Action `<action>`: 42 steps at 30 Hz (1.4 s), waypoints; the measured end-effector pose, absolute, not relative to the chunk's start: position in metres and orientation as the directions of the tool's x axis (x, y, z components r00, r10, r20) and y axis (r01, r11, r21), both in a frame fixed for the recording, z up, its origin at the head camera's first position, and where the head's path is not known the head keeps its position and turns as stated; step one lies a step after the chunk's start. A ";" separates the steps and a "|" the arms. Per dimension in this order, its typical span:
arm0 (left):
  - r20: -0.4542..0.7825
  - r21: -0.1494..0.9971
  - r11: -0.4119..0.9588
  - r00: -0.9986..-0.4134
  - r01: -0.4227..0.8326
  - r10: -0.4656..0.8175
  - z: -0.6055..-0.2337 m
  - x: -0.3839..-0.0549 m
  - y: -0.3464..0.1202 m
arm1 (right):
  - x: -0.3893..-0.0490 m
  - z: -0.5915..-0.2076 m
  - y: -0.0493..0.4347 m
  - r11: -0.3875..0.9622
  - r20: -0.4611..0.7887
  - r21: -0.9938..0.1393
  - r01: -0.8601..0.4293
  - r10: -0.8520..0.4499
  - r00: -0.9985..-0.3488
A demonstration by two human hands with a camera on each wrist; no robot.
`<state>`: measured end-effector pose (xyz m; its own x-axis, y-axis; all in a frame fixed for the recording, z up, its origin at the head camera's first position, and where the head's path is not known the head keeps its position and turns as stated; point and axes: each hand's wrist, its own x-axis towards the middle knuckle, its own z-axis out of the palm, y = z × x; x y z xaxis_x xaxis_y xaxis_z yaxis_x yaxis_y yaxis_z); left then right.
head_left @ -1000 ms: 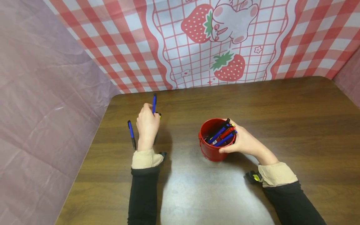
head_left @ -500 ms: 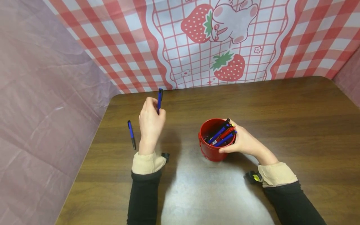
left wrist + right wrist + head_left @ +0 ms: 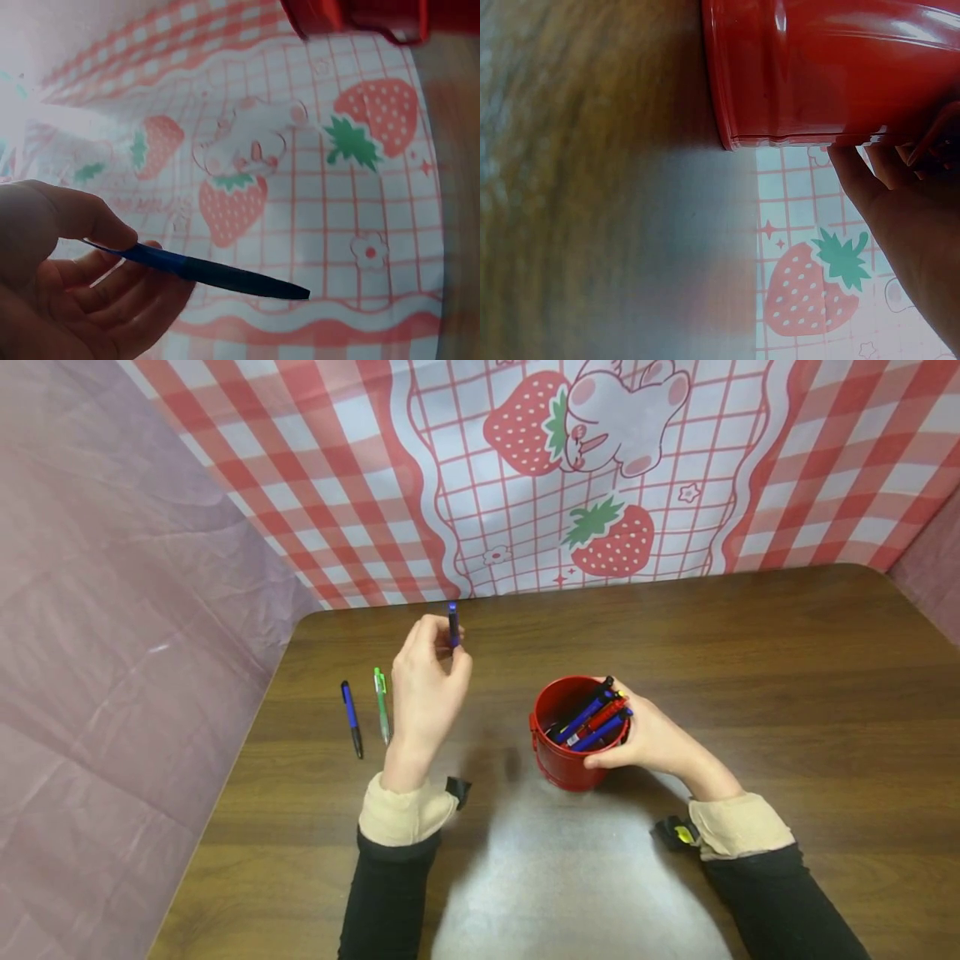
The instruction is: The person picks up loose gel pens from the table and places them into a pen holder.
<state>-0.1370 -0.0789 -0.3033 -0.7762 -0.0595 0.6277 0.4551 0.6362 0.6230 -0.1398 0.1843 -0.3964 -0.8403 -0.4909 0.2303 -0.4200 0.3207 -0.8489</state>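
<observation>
In the head view my left hand (image 3: 429, 693) is raised over the left part of the table. It pinches a blue pen (image 3: 453, 627) between thumb and fingers. The left wrist view shows that pen (image 3: 217, 276) with its dark end pointing away from the hand. My right hand (image 3: 656, 735) grips the red bucket (image 3: 570, 770), thumb at the near side and fingers around the far side. Inside the bucket lean several pens (image 3: 592, 722), blue, red and black. The right wrist view shows the bucket's wall (image 3: 825, 75) with fingertips against it.
A blue pen (image 3: 352, 720) and a green pen (image 3: 382, 706) lie side by side on the wooden table (image 3: 750, 677), left of my left hand. Behind the table hangs a red-and-white checked cloth (image 3: 510, 527) with strawberries. A pink cloth (image 3: 150, 693) hangs at the left.
My left hand has moved to the right with the blue pen, whose tilt has changed. The green pen, hidden before, now shows. My right hand and the bucket have stayed still.
</observation>
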 end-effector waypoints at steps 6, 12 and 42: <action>0.667 0.610 0.546 -0.744 0.574 0.038 -0.297 -0.126 -0.067 | -0.139 -0.396 0.185 0.317 0.229 -0.852 -0.417 -0.489 -0.841; 0.666 0.647 0.375 -0.731 0.664 0.147 -0.295 -0.119 -0.057 | -0.139 -0.396 0.185 0.318 0.223 -0.854 -0.412 -0.490 -0.843; 0.294 0.541 0.668 -0.859 0.512 0.420 -0.326 -0.128 -0.022 | -0.138 -0.395 0.184 0.322 0.233 -0.840 -0.436 -0.511 -0.827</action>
